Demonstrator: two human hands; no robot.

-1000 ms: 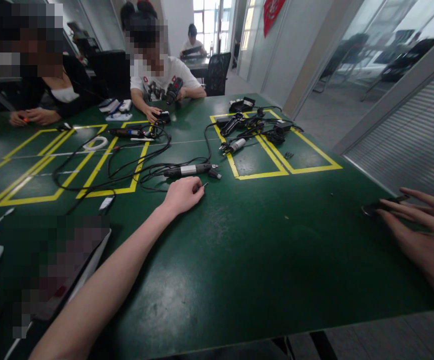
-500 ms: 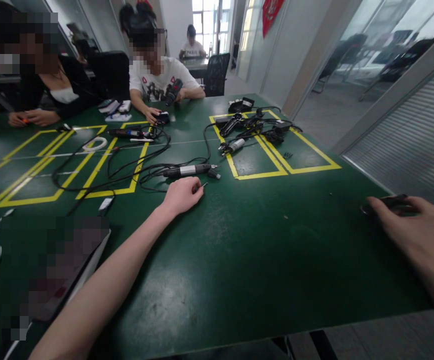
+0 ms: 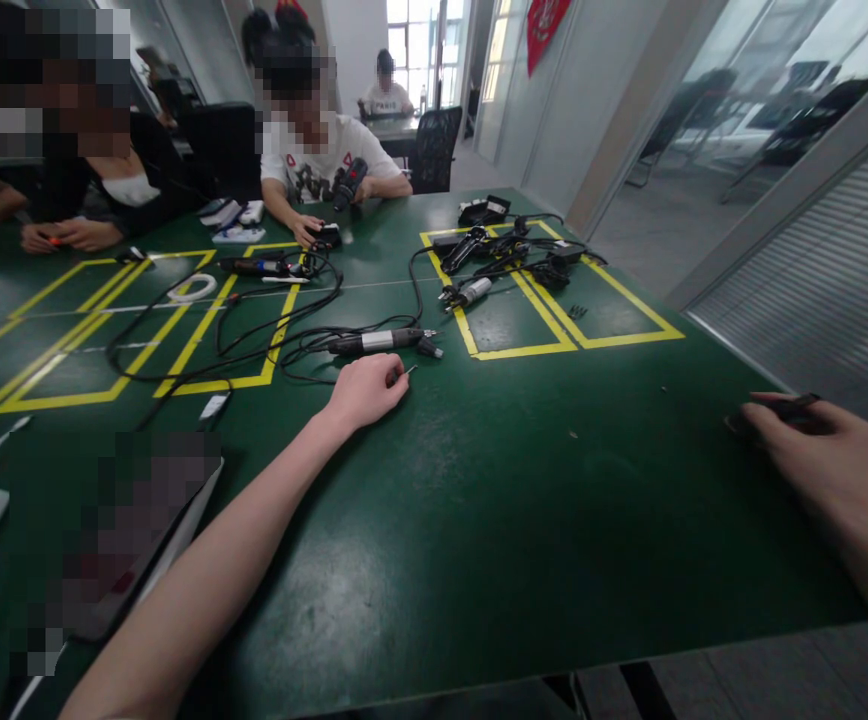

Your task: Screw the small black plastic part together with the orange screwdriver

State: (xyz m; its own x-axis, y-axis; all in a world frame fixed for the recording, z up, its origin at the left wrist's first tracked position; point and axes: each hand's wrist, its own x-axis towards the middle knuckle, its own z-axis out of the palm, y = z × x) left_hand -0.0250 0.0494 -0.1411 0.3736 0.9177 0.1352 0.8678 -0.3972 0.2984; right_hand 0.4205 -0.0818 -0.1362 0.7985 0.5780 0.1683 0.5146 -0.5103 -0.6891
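My left hand [image 3: 368, 390] rests on the green table with its fingers curled. A thin metal bit [image 3: 412, 370] pokes out from between its fingers; the rest is hidden. Just beyond it lies a black and silver electric screwdriver [image 3: 375, 342], its tip pointing right, with a black cable trailing left. At the table's right edge, my right hand [image 3: 843, 455] is closed around a flat, dark object [image 3: 794, 408] whose kind I cannot make out.
Yellow tape frames [image 3: 524, 352] mark the table [image 3: 494, 520]. Tangled black cables and tools [image 3: 471, 250] lie at back right. A white cable coil [image 3: 192, 289] is at left. A co-worker [image 3: 325, 165] across the table holds a drill [image 3: 350, 185]. A blurred-out device [image 3: 141, 530] lies by my left forearm.
My right hand has turned slightly, and the dark object in it has tilted. My left hand stays in place.
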